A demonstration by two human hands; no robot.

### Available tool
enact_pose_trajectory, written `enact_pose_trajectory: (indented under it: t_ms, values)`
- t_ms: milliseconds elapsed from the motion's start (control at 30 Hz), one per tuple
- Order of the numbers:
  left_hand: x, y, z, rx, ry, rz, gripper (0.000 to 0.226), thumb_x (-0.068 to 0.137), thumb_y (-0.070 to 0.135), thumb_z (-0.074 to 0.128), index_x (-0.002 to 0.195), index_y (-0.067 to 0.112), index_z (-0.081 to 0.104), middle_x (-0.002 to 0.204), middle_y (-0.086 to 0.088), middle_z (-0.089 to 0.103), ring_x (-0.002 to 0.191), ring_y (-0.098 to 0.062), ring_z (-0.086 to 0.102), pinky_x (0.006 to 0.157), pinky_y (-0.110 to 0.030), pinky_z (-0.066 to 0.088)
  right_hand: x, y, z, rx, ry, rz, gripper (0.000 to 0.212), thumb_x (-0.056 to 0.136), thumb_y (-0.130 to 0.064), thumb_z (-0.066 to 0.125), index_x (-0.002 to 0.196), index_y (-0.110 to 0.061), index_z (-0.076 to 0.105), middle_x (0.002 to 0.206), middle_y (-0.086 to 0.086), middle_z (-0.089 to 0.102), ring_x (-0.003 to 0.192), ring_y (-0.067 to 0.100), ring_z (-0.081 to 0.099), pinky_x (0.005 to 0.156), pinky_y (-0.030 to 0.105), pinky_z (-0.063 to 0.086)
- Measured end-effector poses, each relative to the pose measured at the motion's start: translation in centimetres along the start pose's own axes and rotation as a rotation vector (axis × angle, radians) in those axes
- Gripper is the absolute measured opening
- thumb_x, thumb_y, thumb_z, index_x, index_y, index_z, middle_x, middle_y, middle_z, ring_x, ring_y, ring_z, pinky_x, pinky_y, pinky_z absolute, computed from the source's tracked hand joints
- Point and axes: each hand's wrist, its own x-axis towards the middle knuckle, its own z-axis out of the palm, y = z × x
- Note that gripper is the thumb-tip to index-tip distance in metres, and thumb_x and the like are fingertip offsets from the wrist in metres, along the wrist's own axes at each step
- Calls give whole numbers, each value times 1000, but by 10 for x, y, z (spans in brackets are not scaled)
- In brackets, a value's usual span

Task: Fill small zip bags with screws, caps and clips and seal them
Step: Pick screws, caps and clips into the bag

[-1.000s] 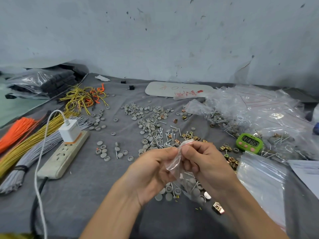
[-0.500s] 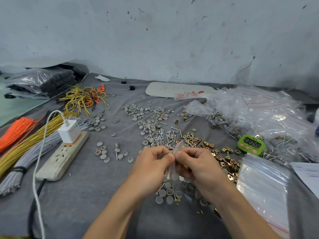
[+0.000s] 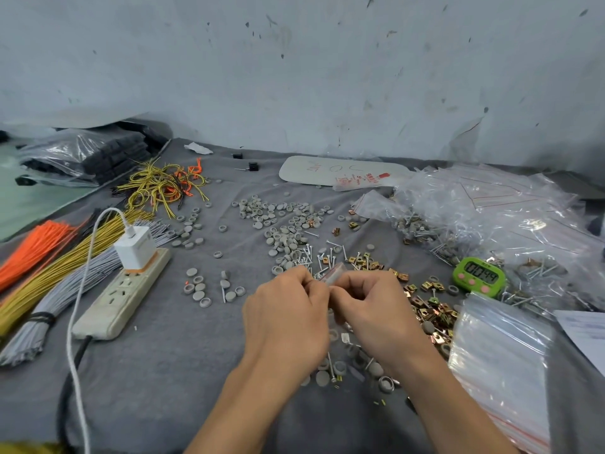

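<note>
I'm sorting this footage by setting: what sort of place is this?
Probably a small parts-packing workbench: loose grey caps, a heap of filled zip bags, and a green timer.

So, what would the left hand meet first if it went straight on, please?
Past the zip bag the left hand pinches, probably the loose screws just beyond; its height above them is unclear.

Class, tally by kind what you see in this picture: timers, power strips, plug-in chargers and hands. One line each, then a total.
green timer: 1
power strip: 1
white charger: 1
hands: 2, the left hand and right hand, both pinching the small zip bag
Total: 5
</note>
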Motion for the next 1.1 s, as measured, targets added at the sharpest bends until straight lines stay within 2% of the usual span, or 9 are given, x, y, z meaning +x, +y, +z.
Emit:
enact_pose_trajectory:
  t_ms: [267, 500, 600, 667, 733, 833, 933, 1033, 1100]
  values:
    - [32, -23, -10, 2, 121, -85, 27, 97, 34, 52, 72, 23, 53, 65, 8, 59, 74, -29, 59, 63, -38, 35, -11, -2, -3, -96, 67, -1, 28, 86, -12, 70, 59, -19, 68, 50, -6, 59, 46, 3, 48, 48, 19, 41]
    - [6, -10, 2, 13, 221, 144, 30, 92, 45, 60, 69, 29, 50, 54, 11, 56, 56, -11, 56, 57, -32, 34, -16, 0, -1, -480, 493, -182, 30, 70, -21, 78, 58, -22, 51, 48, -9, 47, 49, 10, 44, 48, 17, 32]
    - [2, -7, 6, -71, 165, 199, 26, 93, 44, 60, 75, 30, 49, 56, 12, 56, 58, -8, 55, 58, -35, 38, -20, 2, 11, -481, 426, -317, 6, 80, -31, 73, 85, -30, 71, 52, -16, 46, 52, 11, 43, 52, 21, 37]
    - [-1, -7, 8, -116, 123, 257, 21, 94, 41, 60, 80, 31, 48, 61, 11, 58, 61, -10, 55, 60, -35, 41, -17, 6, 14, -541, 275, -235, 21, 88, -34, 60, 103, -40, 73, 59, -16, 55, 55, 9, 46, 57, 28, 42]
    - [-4, -5, 10, -63, 96, 371, 20, 94, 36, 64, 82, 30, 49, 64, 10, 58, 63, -13, 53, 60, -33, 34, -14, 8, 10, -554, 157, -94, 21, 91, -29, 54, 96, -42, 70, 65, -11, 66, 58, 9, 54, 59, 30, 42]
    - [-9, -1, 11, 44, 102, 515, 21, 87, 29, 74, 78, 26, 55, 64, 8, 59, 62, -18, 54, 58, -31, 30, -6, 4, 1, 96, 86, 260, 37, 92, -3, 55, 75, -26, 79, 60, -6, 69, 54, 7, 63, 53, 26, 52]
    - [-11, 1, 12, 87, 88, 574, 24, 75, 26, 81, 73, 26, 57, 61, 9, 59, 58, -17, 55, 57, -27, 30, -2, 6, -3, 767, 83, 500, 36, 94, 6, 54, 77, -11, 81, 52, 0, 57, 36, 5, 43, 38, 18, 40]
    - [-14, 0, 17, 134, 30, 553, 33, 72, 25, 85, 73, 27, 52, 59, 5, 61, 55, -20, 59, 51, -30, 35, 2, 10, -4, 1077, 102, 556, 31, 89, 18, 50, 97, 4, 76, 72, 16, 70, 50, 16, 64, 46, 24, 54]
    - [-15, 0, 19, 131, -26, 507, 27, 79, 24, 76, 81, 28, 50, 66, 0, 66, 63, -26, 64, 53, -34, 44, 3, 11, -2, 1160, 98, 517, 35, 76, 23, 53, 88, 3, 80, 84, 21, 73, 62, 22, 72, 54, 27, 60]
